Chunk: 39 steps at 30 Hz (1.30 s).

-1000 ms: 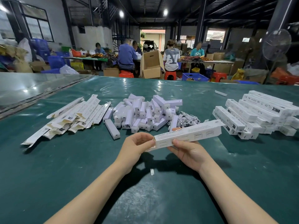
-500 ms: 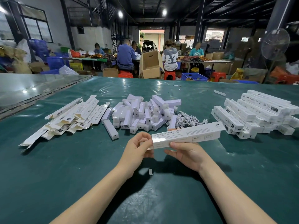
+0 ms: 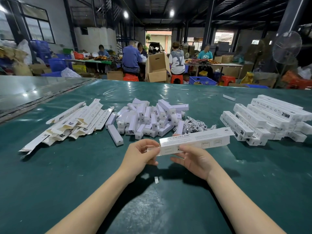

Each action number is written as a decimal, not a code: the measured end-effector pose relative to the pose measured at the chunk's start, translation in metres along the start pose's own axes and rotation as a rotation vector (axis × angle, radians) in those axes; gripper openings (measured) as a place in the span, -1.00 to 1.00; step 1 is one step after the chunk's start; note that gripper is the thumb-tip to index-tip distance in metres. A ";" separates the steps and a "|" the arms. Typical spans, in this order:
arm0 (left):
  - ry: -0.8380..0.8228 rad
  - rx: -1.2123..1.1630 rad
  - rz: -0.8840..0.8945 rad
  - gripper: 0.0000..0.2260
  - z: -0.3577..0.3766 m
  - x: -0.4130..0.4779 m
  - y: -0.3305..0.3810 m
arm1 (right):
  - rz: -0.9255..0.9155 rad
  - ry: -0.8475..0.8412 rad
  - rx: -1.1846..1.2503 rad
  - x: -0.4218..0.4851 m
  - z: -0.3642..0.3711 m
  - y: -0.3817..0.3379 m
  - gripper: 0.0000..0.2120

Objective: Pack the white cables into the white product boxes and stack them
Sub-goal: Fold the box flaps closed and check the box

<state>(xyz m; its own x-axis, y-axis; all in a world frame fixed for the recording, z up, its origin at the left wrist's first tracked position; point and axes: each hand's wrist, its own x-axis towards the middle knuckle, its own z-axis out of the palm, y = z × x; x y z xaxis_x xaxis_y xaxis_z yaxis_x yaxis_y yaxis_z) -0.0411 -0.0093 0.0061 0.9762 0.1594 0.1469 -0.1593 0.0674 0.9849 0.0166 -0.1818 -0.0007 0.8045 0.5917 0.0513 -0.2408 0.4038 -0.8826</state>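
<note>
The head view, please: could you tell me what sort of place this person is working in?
Probably a packing workshop or small factory: a stack of closed white boxes on the green table, flat unfolded boxes at its left, and other workers seated among cardboard cartons.

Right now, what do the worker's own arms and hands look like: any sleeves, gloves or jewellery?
Both arms are bare: the left forearm and right forearm show no sleeve up to the bottom edge of the frame. The left hand and right hand wear no gloves. No watch, bracelet or ring shows on the wrists or the visible fingers, and no markings or tape.
</note>
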 end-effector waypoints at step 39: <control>0.182 -0.419 -0.077 -0.92 -0.003 0.002 -0.001 | 0.040 -0.079 0.232 -0.001 -0.010 -0.006 -0.40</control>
<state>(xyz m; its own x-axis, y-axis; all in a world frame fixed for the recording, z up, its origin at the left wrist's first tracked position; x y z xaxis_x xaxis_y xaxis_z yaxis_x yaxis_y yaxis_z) -0.0392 -0.0065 0.0049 0.9518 0.3059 0.0200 -0.1698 0.4717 0.8653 0.0229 -0.1916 -0.0003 0.7490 0.6596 0.0631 -0.3973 0.5233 -0.7539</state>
